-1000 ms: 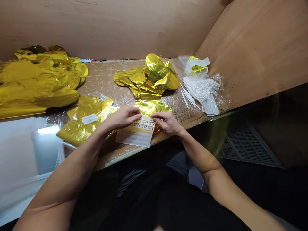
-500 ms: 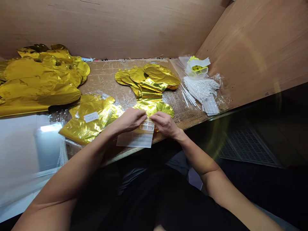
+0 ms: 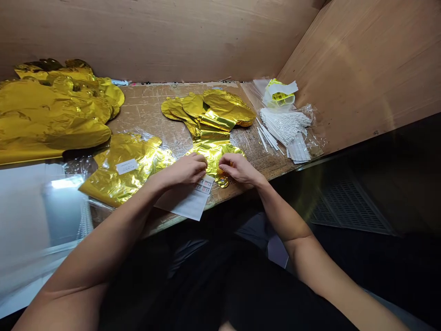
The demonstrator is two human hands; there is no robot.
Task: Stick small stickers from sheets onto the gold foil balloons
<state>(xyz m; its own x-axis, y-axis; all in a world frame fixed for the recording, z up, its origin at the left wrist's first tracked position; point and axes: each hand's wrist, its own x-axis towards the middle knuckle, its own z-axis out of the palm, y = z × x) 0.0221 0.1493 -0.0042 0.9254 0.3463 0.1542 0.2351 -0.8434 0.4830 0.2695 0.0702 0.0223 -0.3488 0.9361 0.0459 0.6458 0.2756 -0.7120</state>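
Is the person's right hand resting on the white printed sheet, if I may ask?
No, the right hand is on the gold foil balloon; the sheet lies under the left hand.

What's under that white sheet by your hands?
The white sheet lies on the table, with the left hand resting on its top end. The table shows around its edges, but the spot beneath is covered, so I can't tell.

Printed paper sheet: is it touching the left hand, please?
Touching: the head view shows the left hand lying over the printed paper sheet.
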